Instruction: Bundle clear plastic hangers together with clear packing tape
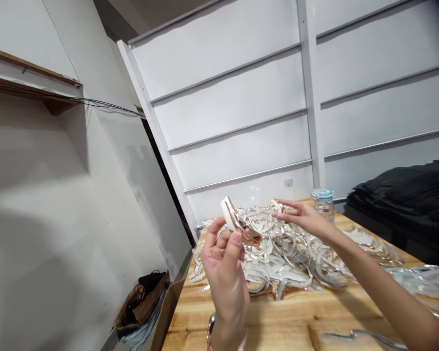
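My left hand (225, 265) is raised above the wooden table (278, 321), fingers closed on a small stack of curved white and rose-gold pieces (237, 223). My right hand (298, 215) reaches out over a big pile of the same curved pieces (296, 248). Its fingers are stretched forward and touch a piece at the top of the pile. Whether the fingertips pinch that piece I cannot make out.
A clear jar with a light blue lid (322, 201) stands behind the pile. Black folded material (406, 195) is stacked at the right. A cardboard box with cables (146, 302) sits on the floor to the left. White slatted wall panels (241, 122) stand behind the table.
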The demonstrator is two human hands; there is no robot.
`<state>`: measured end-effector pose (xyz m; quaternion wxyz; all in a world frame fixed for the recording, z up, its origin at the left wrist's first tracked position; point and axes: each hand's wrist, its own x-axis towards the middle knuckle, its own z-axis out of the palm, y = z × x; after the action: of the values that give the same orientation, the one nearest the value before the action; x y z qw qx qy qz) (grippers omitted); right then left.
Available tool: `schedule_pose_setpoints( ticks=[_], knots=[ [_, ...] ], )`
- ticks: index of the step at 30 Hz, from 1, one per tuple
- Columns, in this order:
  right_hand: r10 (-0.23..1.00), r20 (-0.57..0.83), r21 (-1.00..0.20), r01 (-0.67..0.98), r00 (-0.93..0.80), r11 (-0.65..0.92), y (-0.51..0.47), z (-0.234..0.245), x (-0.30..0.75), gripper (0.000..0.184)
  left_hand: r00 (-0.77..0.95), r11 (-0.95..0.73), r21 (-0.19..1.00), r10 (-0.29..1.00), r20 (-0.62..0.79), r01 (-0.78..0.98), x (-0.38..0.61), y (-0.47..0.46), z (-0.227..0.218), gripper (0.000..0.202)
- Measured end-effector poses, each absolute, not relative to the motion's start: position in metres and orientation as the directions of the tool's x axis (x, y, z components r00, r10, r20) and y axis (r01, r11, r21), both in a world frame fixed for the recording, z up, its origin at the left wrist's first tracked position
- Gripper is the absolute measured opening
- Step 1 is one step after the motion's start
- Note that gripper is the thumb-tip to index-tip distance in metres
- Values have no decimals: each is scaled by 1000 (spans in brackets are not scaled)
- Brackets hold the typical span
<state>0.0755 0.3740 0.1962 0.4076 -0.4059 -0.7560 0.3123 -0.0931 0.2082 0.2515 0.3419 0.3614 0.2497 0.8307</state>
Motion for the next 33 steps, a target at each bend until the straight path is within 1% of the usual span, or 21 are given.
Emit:
schedule_pose_setpoints(
  ticks=[1, 2, 3, 5, 8, 11, 13, 16, 19, 22, 26, 30, 33],
  knots=[
    [849, 370, -874, 169, -376, 455, 355, 204, 78, 68, -480, -618, 678, 770, 420, -398, -91, 211, 251, 38],
    [840, 381, -908, 17, -387, 420, 336, 210, 80, 68, -455, -599, 691, 787, 416, -405, -89, 214, 250, 37],
    [842, 383, -920, -75, -378, 385, 318, 217, 80, 63, -428, -583, 702, 802, 416, -410, -87, 217, 249, 36],
    [823, 388, -921, -134, -416, 366, 289, 226, 80, 50, -372, -558, 720, 825, 426, -412, -83, 222, 245, 36],
    [743, 411, -905, -137, -528, 403, 266, 234, 80, 38, -315, -542, 746, 838, 446, -386, -78, 224, 239, 39],
    [683, 410, -894, -117, -604, 433, 259, 235, 84, 29, -311, -575, 751, 815, 490, -324, -75, 223, 235, 45],
    [692, 420, -888, -110, -587, 446, 256, 235, 86, 25, -323, -596, 749, 797, 509, -289, -73, 222, 233, 47],
    [703, 439, -883, -124, -560, 452, 250, 236, 88, 24, -295, -589, 757, 804, 516, -282, -72, 221, 230, 44],
    [698, 437, -881, -114, -568, 458, 246, 238, 87, 22, -269, -584, 764, 810, 522, -276, -71, 221, 231, 39],
    [690, 440, -874, -97, -575, 477, 245, 240, 87, 22, -291, -592, 762, 802, 522, -264, -69, 221, 233, 38],
    [744, 446, -875, -69, -497, 479, 244, 238, 86, 13, -293, -556, 790, 825, 484, -259, -68, 220, 233, 39],
    [760, 440, -877, -45, -478, 479, 243, 237, 84, 16, -267, -550, 800, 830, 490, -241, -69, 224, 230, 37],
    [772, 438, -879, -39, -461, 475, 242, 237, 83, 15, -223, -520, 807, 853, 472, -281, -71, 228, 229, 33]
  ],
)
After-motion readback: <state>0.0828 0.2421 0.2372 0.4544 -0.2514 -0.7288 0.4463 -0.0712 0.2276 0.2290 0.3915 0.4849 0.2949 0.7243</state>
